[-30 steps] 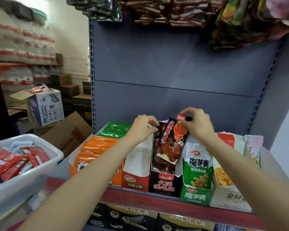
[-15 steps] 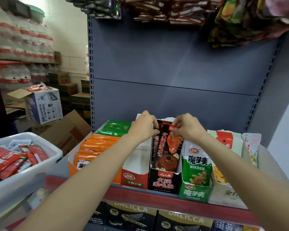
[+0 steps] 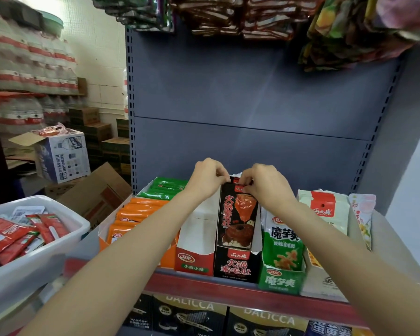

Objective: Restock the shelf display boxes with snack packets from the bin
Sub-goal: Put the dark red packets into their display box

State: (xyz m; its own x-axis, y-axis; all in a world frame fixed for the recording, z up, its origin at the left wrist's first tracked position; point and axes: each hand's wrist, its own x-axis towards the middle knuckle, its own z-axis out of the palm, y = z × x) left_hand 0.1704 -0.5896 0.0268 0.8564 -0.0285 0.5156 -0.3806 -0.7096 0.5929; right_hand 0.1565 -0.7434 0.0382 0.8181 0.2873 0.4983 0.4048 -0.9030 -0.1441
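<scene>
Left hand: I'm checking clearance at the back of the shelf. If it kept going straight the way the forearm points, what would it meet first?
Probably the top edge of the black packet that the left hand already pinches; past that, the grey back panel. Depth between them is unclear.

Two hands are showing, a left hand (image 3: 207,177) and a right hand (image 3: 264,183). Six display boxes are sitting in a row on the shelf: an orange box (image 3: 136,221), a white and red box (image 3: 195,253), a black box (image 3: 237,265), a green box (image 3: 280,281), a pale box (image 3: 321,284), plus a box of green packets (image 3: 166,189) behind the orange one. One white bin (image 3: 34,260) is standing at the left, holding many red packets (image 3: 7,236), too jumbled to count.
</scene>
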